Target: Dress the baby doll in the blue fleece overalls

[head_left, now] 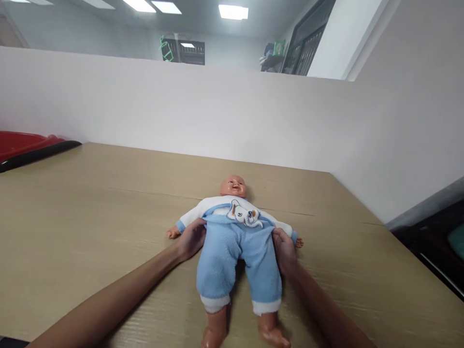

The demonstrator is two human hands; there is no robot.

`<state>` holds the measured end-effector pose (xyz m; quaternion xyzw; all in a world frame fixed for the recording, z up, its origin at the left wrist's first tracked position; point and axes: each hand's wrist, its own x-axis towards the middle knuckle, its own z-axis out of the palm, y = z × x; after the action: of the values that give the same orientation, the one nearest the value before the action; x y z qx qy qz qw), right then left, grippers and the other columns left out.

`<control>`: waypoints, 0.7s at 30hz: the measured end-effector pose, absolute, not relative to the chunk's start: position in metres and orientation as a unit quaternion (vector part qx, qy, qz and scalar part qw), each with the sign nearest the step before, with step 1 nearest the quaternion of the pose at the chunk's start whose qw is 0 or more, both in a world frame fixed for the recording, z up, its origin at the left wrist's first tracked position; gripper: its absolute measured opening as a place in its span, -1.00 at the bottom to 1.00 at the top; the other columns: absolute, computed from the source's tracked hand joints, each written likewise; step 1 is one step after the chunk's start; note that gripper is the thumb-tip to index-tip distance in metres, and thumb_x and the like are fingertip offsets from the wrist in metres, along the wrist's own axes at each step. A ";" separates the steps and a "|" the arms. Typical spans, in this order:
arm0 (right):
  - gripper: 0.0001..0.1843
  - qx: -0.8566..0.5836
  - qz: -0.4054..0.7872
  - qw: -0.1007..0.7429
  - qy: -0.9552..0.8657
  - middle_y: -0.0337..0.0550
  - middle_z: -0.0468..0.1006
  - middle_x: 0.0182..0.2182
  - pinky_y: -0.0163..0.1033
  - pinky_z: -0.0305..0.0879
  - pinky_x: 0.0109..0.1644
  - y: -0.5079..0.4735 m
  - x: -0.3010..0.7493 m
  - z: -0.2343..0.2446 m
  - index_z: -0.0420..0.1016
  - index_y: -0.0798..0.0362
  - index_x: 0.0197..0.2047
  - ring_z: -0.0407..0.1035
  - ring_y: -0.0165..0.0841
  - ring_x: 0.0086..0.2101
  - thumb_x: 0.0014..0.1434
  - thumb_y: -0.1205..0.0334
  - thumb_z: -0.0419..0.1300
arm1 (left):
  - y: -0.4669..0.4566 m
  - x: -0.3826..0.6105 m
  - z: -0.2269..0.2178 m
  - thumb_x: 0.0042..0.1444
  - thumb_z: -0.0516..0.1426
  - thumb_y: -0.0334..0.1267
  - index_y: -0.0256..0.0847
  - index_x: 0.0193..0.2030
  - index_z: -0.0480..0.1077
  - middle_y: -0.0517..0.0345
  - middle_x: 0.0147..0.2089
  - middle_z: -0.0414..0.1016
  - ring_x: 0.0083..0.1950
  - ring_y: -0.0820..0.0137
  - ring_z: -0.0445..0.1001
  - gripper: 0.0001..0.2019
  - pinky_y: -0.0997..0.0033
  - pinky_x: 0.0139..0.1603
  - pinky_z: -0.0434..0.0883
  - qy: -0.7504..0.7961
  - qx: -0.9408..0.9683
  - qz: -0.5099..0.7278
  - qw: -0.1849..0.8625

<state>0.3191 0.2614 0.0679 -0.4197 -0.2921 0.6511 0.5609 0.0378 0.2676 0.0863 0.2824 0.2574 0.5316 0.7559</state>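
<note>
On the wooden table lies a baby doll [234,186] on its back, head away from me and bare feet toward me. It wears a white top [195,212] with a dog-like face on the chest, and fluffy light-blue pants [219,261] with white cuffs. My left hand [193,239] is closed on the left side of the pants' waistband. At the opposite side, my right hand [284,245] pinches the waistband too. The waistband is stretched wide between both hands. My fingertips are partly hidden by the cloth.
A wooden table [108,208] stretches around the doll up to a white wall [203,111] with a window above. A red tub-like object [21,143] with a black edge sits at far left. Dark items [427,241] stand beyond the right table edge.
</note>
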 end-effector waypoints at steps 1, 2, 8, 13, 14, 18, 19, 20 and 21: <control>-0.85 -0.419 0.658 0.553 -0.291 -0.25 0.58 -0.58 0.04 0.53 0.08 0.264 0.320 0.067 0.47 -0.15 -0.51 0.59 -0.03 -0.17 -0.09 0.00 0.27 | 0.269 0.037 0.088 0.02 0.24 -0.34 -0.23 -0.26 0.54 0.01 -0.17 0.70 0.07 0.04 0.61 -0.88 0.09 0.26 0.41 0.251 0.280 0.525 0.763; -0.85 -0.419 0.664 0.546 -0.291 -0.24 0.60 -0.56 0.04 0.53 0.08 0.267 0.320 0.066 0.47 -0.15 -0.51 0.59 -0.03 -0.16 -0.09 0.00 0.27 | 0.271 0.036 0.089 0.01 0.25 -0.35 -0.23 -0.26 0.54 0.01 -0.17 0.70 0.06 0.05 0.62 -0.87 0.11 0.26 0.40 0.246 0.279 0.519 0.770; -0.88 -0.423 0.675 0.526 -0.298 -0.20 0.65 -0.51 0.04 0.50 0.12 0.274 0.316 0.072 0.41 -0.13 -0.59 0.59 -0.01 -0.15 -0.17 0.10 0.27 | 0.277 0.040 0.093 -0.03 0.26 -0.34 -0.26 -0.24 0.53 -0.02 -0.21 0.70 0.03 0.03 0.64 -0.83 0.11 0.24 0.40 0.231 0.263 0.487 0.800; -0.90 -0.417 0.663 0.535 -0.315 -0.16 0.71 -0.41 0.08 0.49 0.15 0.273 0.299 0.081 0.46 -0.12 -0.55 0.58 0.02 -0.10 -0.16 0.08 0.24 | 0.280 0.038 0.090 -0.05 0.25 -0.23 -0.20 -0.36 0.47 0.09 -0.38 0.61 -0.06 0.03 0.64 -0.88 0.07 0.18 0.45 0.245 0.248 0.483 0.803; -0.90 -0.414 0.658 0.542 -0.319 -0.16 0.72 -0.38 0.08 0.49 0.16 0.272 0.297 0.083 0.48 -0.12 -0.53 0.58 0.02 -0.08 -0.15 0.08 0.24 | 0.281 0.037 0.089 -0.06 0.25 -0.20 -0.17 -0.41 0.44 0.13 -0.43 0.57 -0.08 0.04 0.63 -0.88 0.07 0.16 0.47 0.250 0.247 0.486 0.800; -0.85 -0.395 0.634 0.574 -0.336 -0.15 0.75 -0.23 0.10 0.45 0.22 0.265 0.299 0.087 0.57 -0.13 -0.43 0.55 0.04 0.03 -0.13 0.09 0.24 | 0.284 0.036 0.087 -0.07 0.24 -0.18 -0.11 -0.52 0.34 0.20 -0.51 0.46 -0.09 0.05 0.61 -0.84 0.06 0.18 0.46 0.262 0.258 0.508 0.779; -0.83 -0.390 0.627 0.577 -0.348 -0.14 0.75 -0.19 0.10 0.44 0.25 0.263 0.302 0.087 0.60 -0.12 -0.38 0.53 0.04 0.06 -0.10 0.08 0.26 | 0.284 0.036 0.087 -0.07 0.25 -0.17 -0.11 -0.50 0.34 0.19 -0.49 0.48 -0.06 0.05 0.60 -0.83 0.05 0.21 0.45 0.265 0.265 0.515 0.771; -0.79 -0.387 0.621 0.577 -0.363 -0.13 0.75 -0.14 0.10 0.42 0.27 0.262 0.305 0.085 0.63 -0.11 -0.33 0.52 0.03 0.10 -0.07 0.06 0.28 | 0.283 0.036 0.087 -0.07 0.27 -0.16 -0.12 -0.48 0.37 0.18 -0.45 0.51 -0.03 0.04 0.60 -0.83 0.04 0.24 0.43 0.267 0.272 0.522 0.763; -0.76 -0.386 0.616 0.573 -0.377 -0.12 0.75 -0.09 0.10 0.40 0.29 0.261 0.308 0.083 0.66 -0.11 -0.27 0.51 0.03 0.12 -0.03 0.04 0.31 | 0.282 0.036 0.087 -0.06 0.29 -0.13 -0.13 -0.44 0.40 0.16 -0.40 0.55 0.00 0.03 0.59 -0.81 0.03 0.26 0.41 0.268 0.277 0.528 0.757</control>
<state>0.3075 0.2614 0.0835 -0.3864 -0.3775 0.6161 0.5732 0.0360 0.2822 0.0870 0.2765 0.2680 0.5275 0.7573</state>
